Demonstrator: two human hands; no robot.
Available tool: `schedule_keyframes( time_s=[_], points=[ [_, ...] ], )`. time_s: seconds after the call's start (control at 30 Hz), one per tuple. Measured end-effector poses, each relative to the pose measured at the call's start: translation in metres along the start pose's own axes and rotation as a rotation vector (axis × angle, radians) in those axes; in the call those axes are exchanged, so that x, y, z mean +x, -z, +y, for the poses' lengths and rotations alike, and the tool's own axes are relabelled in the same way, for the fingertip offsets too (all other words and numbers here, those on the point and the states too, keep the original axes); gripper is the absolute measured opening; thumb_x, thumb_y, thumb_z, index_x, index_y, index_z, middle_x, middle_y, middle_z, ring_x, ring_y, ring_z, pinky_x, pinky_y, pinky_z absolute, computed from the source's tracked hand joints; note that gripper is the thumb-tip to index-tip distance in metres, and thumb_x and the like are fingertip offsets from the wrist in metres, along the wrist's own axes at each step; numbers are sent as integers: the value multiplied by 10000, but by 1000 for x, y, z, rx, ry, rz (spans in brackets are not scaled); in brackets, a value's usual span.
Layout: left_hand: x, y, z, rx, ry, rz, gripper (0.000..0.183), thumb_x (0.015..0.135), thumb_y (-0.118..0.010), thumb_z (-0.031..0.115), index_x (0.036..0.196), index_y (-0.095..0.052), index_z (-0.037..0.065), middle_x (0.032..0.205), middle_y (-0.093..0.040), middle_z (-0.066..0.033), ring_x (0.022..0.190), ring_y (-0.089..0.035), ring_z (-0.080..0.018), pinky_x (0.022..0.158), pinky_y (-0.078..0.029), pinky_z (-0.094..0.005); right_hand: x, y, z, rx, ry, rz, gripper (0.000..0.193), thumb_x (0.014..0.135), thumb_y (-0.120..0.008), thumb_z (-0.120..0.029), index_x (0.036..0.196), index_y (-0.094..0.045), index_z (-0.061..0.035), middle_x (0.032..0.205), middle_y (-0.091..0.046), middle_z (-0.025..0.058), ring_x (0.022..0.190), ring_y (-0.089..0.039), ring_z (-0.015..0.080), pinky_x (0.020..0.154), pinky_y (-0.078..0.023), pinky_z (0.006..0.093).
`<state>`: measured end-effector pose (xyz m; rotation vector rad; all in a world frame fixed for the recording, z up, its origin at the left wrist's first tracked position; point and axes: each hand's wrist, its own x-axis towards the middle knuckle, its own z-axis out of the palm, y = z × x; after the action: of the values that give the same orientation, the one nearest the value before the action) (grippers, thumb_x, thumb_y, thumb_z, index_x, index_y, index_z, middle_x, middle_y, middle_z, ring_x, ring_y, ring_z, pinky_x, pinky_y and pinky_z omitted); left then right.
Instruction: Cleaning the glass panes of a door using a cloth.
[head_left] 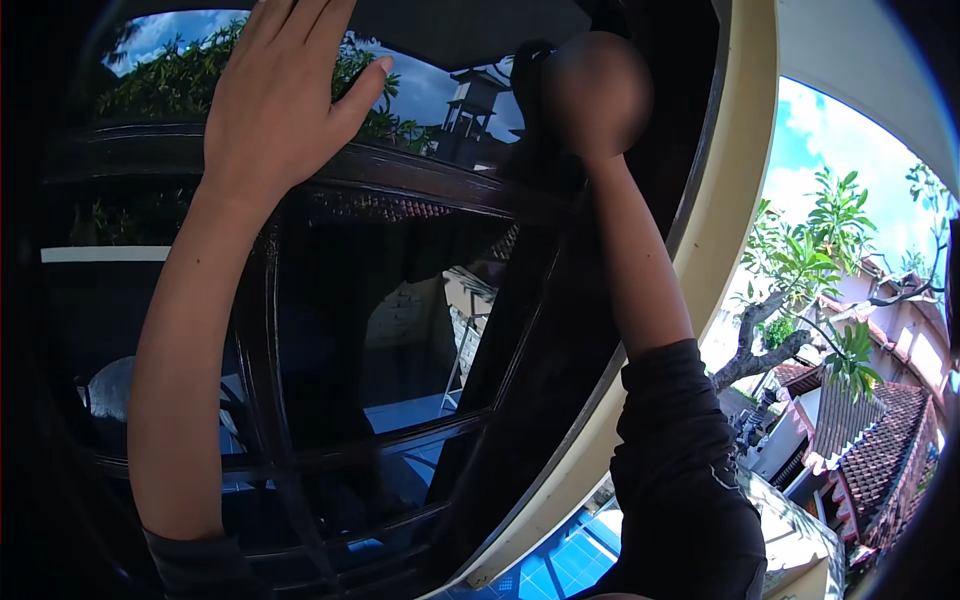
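Observation:
My left hand (275, 110) is raised in front of the upper glass pane (430, 95) of a dark wooden window. Its fingers stretch upward and its thumb stands apart; the fingertips run out of the picture. Whether the palm touches the glass, I cannot tell. Higher at the right, my right hand (598, 100) is at the dark side of the window frame (655, 120). A round blur covers its fingers, so what it holds or touches is hidden. Below both hands runs a dark wooden crossbar (420, 178), with more glass (340, 300) underneath.
A cream wall edge (745, 130) borders the window on the right. Beyond it stand a tree (770, 330) with bare thick branches and green leaves, and tiled roofs (885, 440). Blue floor tiles (565, 560) show below. The panes mirror sky, leaves and a small tower.

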<state>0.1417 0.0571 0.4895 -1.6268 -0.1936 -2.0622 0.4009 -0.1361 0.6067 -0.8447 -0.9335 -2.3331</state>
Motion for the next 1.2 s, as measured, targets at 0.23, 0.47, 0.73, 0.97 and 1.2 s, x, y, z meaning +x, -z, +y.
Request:
schedule_keyframes(
  time_s=[0.23,0.47,0.73,0.97,1.2],
  points=[
    [11,-66,-15,-780,-222,572,689,954,-611,337,1496,-458,-61,1600,-427,-207,1547,-302,-386,1259,-282,-457,-40,31,-49,264,-221,-164,257,711,-652,-44,944,-699,-143,580,-520,-20,523,-498,208,572,-427,307],
    [-3,-15,-11,-113,126,-70,681,939,-630,316,1489,-472,-54,1594,-439,-201,1539,-320,-383,1248,-299,-457,-30,36,-9,140,137,-255,321,723,-663,-17,1018,-716,-134,631,-562,-23,543,-527,170,539,-422,297],
    [8,15,8,-172,388,-498,670,928,-644,307,1471,-489,-53,1586,-452,-192,1530,-335,-385,1244,-305,-460,-41,47,-20,95,371,-156,388,695,-679,-8,1044,-717,-173,606,-513,-34,532,-496,171,586,-435,286],
    [20,20,10,-144,462,-659,682,913,-653,304,1473,-485,-46,1589,-448,-189,1530,-334,-385,1253,-291,-460,-11,15,8,-44,246,-56,365,702,-674,-11,1041,-708,-144,618,-550,-21,538,-511,168,620,-454,276],
    [1,-8,-4,-89,269,-355,342,995,-634,369,1072,-750,58,698,-658,-80,559,-594,-219,556,-518,-337,-39,37,-6,92,215,-141,357,754,-681,-30,1095,-688,-133,621,-554,-25,539,-528,171,609,-456,287]
  ],
)
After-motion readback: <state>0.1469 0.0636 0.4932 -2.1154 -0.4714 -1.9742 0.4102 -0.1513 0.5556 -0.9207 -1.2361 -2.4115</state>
